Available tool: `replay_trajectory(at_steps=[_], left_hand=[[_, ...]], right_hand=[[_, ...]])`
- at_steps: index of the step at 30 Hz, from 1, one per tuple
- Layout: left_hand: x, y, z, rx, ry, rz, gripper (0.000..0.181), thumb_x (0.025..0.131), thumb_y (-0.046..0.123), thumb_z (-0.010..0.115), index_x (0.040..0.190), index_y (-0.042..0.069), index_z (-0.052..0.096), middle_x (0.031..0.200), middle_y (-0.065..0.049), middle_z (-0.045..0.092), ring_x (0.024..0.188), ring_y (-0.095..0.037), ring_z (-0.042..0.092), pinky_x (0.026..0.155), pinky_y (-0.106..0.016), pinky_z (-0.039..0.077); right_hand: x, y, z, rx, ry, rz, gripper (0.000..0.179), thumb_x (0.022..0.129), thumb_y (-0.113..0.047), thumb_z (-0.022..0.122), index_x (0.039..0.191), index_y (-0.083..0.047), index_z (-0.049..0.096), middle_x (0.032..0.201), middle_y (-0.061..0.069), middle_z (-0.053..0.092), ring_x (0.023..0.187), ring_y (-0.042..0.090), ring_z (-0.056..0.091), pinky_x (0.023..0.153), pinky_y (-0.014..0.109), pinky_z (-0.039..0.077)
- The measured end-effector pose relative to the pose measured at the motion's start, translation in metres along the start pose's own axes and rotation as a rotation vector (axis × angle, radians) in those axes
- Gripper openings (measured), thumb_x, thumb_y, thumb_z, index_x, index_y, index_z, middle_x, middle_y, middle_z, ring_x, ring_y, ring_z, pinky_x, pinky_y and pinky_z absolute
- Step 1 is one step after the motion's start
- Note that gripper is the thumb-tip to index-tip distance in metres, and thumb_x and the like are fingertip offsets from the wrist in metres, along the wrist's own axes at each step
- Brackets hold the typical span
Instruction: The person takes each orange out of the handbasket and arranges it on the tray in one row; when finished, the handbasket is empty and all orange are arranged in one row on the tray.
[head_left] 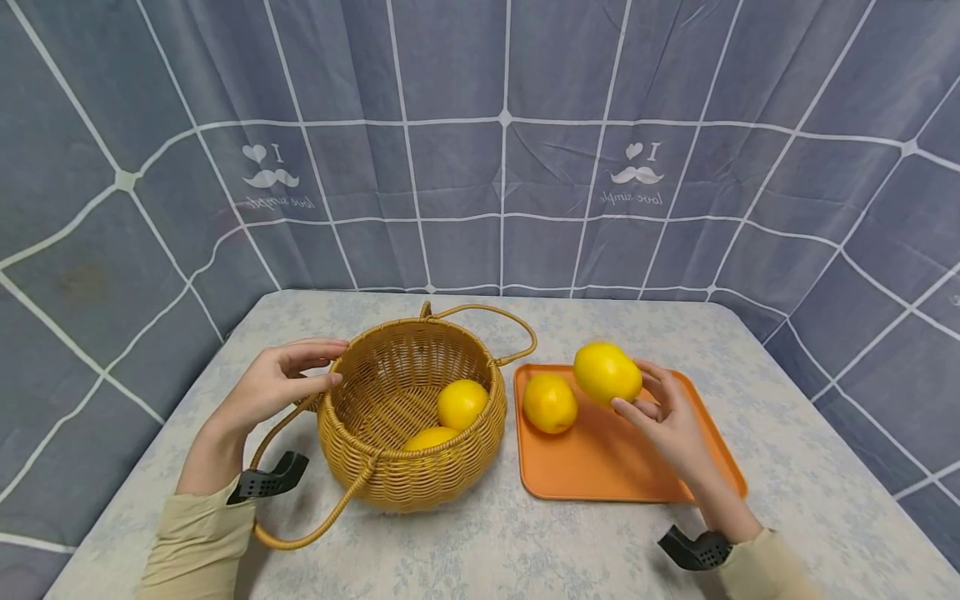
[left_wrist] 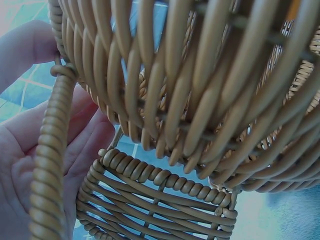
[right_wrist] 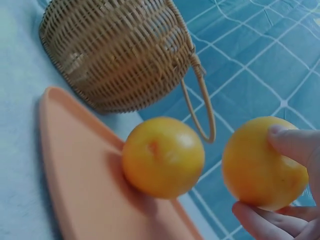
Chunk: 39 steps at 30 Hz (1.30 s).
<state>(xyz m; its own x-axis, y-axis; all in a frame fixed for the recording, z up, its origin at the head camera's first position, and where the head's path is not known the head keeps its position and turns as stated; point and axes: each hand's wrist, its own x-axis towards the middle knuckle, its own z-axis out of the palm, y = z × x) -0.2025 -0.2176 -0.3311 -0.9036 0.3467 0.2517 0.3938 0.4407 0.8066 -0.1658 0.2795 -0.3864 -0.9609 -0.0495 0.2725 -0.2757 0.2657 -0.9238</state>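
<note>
My right hand (head_left: 663,417) holds a yellow lemon (head_left: 606,372) between thumb and fingers, raised over the orange tray (head_left: 615,475). A second lemon (head_left: 551,403) lies on the tray's left side; the right wrist view shows it beside the held lemon (right_wrist: 262,165). Inside the round wicker basket (head_left: 412,483) are two more lemons, one (head_left: 461,404) at the right wall and one (head_left: 430,438) partly hidden by the front rim. My left hand (head_left: 281,379) rests at the basket's left rim, fingers fairly straight, with the thumb near the handle's base in the left wrist view.
One basket handle (head_left: 517,325) sticks out at the back right; the other (head_left: 300,542) droops toward the front left, near my left wrist. A pale patterned cloth (head_left: 465,550) covers the table. Behind it hangs a grey-blue checked curtain (head_left: 457,175).
</note>
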Motion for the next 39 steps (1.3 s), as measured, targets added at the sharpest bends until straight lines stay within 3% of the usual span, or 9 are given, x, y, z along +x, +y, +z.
replay_trajectory(at_steps=[11, 18, 21, 28, 34, 39], left_hand=[[0.0, -0.001, 0.0, -0.006, -0.001, 0.001, 0.04, 0.089, 0.017, 0.067, 0.126, 0.007, 0.06, 0.133, -0.009, 0.051, 0.113, -0.003, 0.049, 0.086, -0.018, 0.046], [0.0, 0.0, 0.0, -0.017, 0.002, 0.006, 0.039, 0.088, 0.017, 0.067, 0.125, 0.005, 0.06, 0.133, -0.011, 0.051, 0.111, -0.001, 0.05, 0.082, -0.017, 0.049], [0.0, 0.0, 0.0, -0.016, 0.003, 0.007, 0.039, 0.088, 0.016, 0.067, 0.125, 0.005, 0.06, 0.132, -0.011, 0.052, 0.111, -0.002, 0.05, 0.082, -0.018, 0.049], [0.0, 0.0, 0.0, 0.012, -0.002, -0.02, 0.04, 0.089, 0.02, 0.068, 0.126, 0.009, 0.06, 0.132, -0.007, 0.052, 0.115, -0.012, 0.05, 0.086, -0.019, 0.047], [0.0, 0.0, 0.001, 0.01, -0.004, -0.03, 0.041, 0.088, 0.021, 0.068, 0.126, 0.008, 0.06, 0.132, -0.007, 0.052, 0.119, -0.027, 0.049, 0.085, -0.017, 0.046], [0.001, 0.0, 0.0, 0.006, -0.007, -0.036, 0.041, 0.088, 0.022, 0.068, 0.126, 0.009, 0.06, 0.133, -0.006, 0.051, 0.12, -0.028, 0.048, 0.086, -0.018, 0.045]], right_hand=[[-0.007, 0.023, 0.005, -0.05, 0.118, 0.072, 0.067, 0.087, -0.02, 0.07, 0.142, -0.013, 0.033, 0.138, 0.024, 0.038, 0.092, 0.002, 0.063, 0.075, 0.018, 0.052], [-0.008, 0.031, 0.009, -0.092, 0.112, 0.127, 0.07, 0.086, -0.021, 0.07, 0.142, -0.008, 0.03, 0.141, 0.025, 0.034, 0.089, -0.001, 0.061, 0.073, 0.015, 0.051], [-0.009, 0.033, 0.01, -0.115, 0.111, 0.149, 0.07, 0.087, -0.022, 0.07, 0.142, -0.01, 0.03, 0.142, 0.025, 0.034, 0.091, 0.006, 0.062, 0.072, 0.014, 0.051], [-0.01, 0.043, 0.015, -0.174, 0.119, 0.16, 0.069, 0.086, -0.023, 0.07, 0.141, -0.008, 0.031, 0.14, 0.026, 0.036, 0.102, 0.037, 0.059, 0.07, 0.015, 0.051], [-0.013, 0.048, 0.021, -0.213, 0.114, 0.134, 0.069, 0.086, -0.024, 0.071, 0.14, -0.007, 0.032, 0.14, 0.025, 0.035, 0.103, 0.039, 0.059, 0.071, 0.014, 0.051], [-0.015, 0.047, 0.024, -0.23, 0.111, 0.109, 0.068, 0.086, -0.026, 0.07, 0.14, -0.007, 0.032, 0.139, 0.025, 0.034, 0.104, 0.038, 0.059, 0.074, 0.015, 0.05]])
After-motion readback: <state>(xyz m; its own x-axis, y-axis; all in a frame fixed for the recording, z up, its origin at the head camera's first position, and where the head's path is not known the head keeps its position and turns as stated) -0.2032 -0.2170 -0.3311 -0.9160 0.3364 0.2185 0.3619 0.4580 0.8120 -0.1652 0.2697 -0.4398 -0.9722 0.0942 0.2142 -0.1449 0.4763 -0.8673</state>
